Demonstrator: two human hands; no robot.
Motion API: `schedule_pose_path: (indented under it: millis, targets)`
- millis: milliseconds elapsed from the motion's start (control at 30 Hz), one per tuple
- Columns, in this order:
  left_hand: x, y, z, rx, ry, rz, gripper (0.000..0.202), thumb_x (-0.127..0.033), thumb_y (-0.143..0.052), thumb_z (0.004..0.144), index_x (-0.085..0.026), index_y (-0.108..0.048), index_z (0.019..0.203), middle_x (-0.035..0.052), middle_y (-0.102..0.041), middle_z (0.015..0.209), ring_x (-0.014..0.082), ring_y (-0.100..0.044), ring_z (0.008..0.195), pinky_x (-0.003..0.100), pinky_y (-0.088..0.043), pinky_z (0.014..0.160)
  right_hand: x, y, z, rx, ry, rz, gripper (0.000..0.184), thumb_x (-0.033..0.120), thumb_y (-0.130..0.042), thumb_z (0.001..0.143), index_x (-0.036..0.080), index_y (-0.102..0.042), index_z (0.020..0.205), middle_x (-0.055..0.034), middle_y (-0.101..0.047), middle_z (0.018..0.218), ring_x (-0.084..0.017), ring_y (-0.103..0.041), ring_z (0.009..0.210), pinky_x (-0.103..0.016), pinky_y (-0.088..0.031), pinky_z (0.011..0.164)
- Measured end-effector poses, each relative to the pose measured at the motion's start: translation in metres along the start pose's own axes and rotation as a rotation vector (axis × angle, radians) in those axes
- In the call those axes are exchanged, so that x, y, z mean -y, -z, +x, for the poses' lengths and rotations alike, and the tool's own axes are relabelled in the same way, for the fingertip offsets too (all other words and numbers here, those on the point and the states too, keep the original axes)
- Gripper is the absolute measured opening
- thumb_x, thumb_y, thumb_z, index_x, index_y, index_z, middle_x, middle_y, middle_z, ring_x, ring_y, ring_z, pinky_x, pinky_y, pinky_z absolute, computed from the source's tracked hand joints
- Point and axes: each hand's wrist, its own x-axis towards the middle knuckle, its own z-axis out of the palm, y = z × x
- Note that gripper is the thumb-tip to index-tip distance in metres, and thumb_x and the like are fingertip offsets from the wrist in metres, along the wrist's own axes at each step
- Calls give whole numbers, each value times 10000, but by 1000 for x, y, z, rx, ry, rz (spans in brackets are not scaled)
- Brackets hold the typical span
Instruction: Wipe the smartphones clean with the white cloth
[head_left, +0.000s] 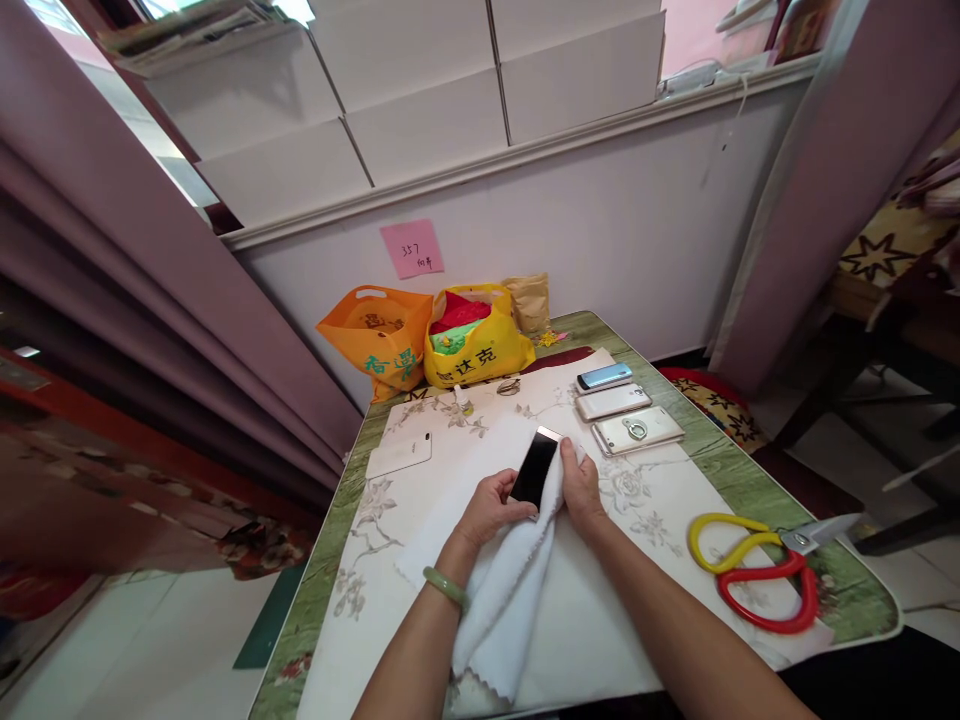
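A smartphone (535, 468) with a dark screen and pale edge is held tilted above the middle of the table. My left hand (493, 506) grips its lower left side, thumb across the bottom end. Along the phone's right edge, my right hand (580, 483) pinches a white cloth (504, 600) against it. The cloth hangs from there toward the table's near edge, with a zigzag-cut hem. Fingers behind the phone and cloth are hidden. On the right lie three more phones: a blue one (604, 376), a silver one (613, 401) and one with a ring holder (637, 431).
Large scissors (780, 560) with yellow and red handles lie at the right edge. A white phone-like slab (400, 455) lies left. Behind stand an orange bag (382, 340), a stuffed yellow bag (484, 350) and a brown paper pouch (529, 302). A floral sheet (360, 580) covers the table.
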Motion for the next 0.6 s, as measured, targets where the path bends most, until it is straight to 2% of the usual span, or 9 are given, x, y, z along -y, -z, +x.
schedule_pose_path:
  millis: [67, 133, 233, 333, 400, 500, 533, 600]
  targets:
    - [-1, 0, 1, -68, -3, -44, 415, -284, -885, 556, -136, -667, 877, -3, -670, 693, 111, -568, 536, 214, -399, 509, 0, 0, 0, 8, 14, -4, 536, 672, -507, 829, 174, -680, 921, -63, -713, 769, -271, -653, 825, -355, -506, 705]
    - [-1, 1, 2, -221, -72, -163, 368, -312, -864, 597, -139, -668, 856, -9, -660, 661, 107, -560, 523, 217, -410, 506, 0, 0, 0, 28, 29, -12, 542, 667, -519, 825, 164, -675, 953, -61, -715, 798, -258, -646, 827, -346, -500, 719]
    - [1, 2, 5, -427, -191, -328, 338, -427, -782, 706, -166, -662, 885, -1, -683, 764, 112, -594, 628, 221, -460, 573, 2, 1, 0, 89, 52, -34, 509, 640, -579, 801, 161, -669, 946, -54, -708, 819, -235, -629, 810, -332, -486, 745]
    - [3, 3, 7, -534, -228, -407, 399, -550, -677, 778, -158, -650, 850, 11, -668, 757, 119, -592, 649, 227, -467, 558, 5, 1, -1, 165, 72, -62, 452, 603, -638, 775, 167, -666, 892, -42, -693, 804, -213, -604, 770, -316, -472, 735]
    - [4, 4, 7, -535, -248, -439, 408, -531, -689, 777, -141, -658, 891, 31, -680, 789, 129, -606, 677, 238, -488, 578, 5, 2, -1, 191, 79, -75, 433, 591, -644, 775, 172, -660, 882, -37, -686, 797, -203, -589, 750, -306, -465, 716]
    - [5, 6, 5, -410, -266, -386, 489, -345, -809, 693, -160, -620, 1104, 58, -715, 972, 142, -654, 788, 266, -532, 721, 3, 3, 0, 183, 82, -86, 423, 586, -649, 772, 181, -645, 893, -24, -674, 773, -196, -578, 719, -298, -461, 687]
    - [5, 6, 5, -375, -261, -356, 556, -294, -827, 668, -173, -590, 1155, 57, -722, 970, 145, -666, 783, 275, -536, 742, 2, 2, 0, 171, 82, -89, 424, 586, -660, 762, 184, -639, 897, -19, -670, 764, -195, -576, 711, -295, -461, 677]
    - [6, 6, 3, -333, -235, -296, 597, -268, -823, 669, -179, -546, 1190, 42, -733, 846, 150, -677, 697, 280, -538, 709, 0, 2, 0, 132, 76, -90, 437, 589, -683, 738, 190, -628, 906, -12, -664, 752, -194, -577, 699, -292, -463, 664]
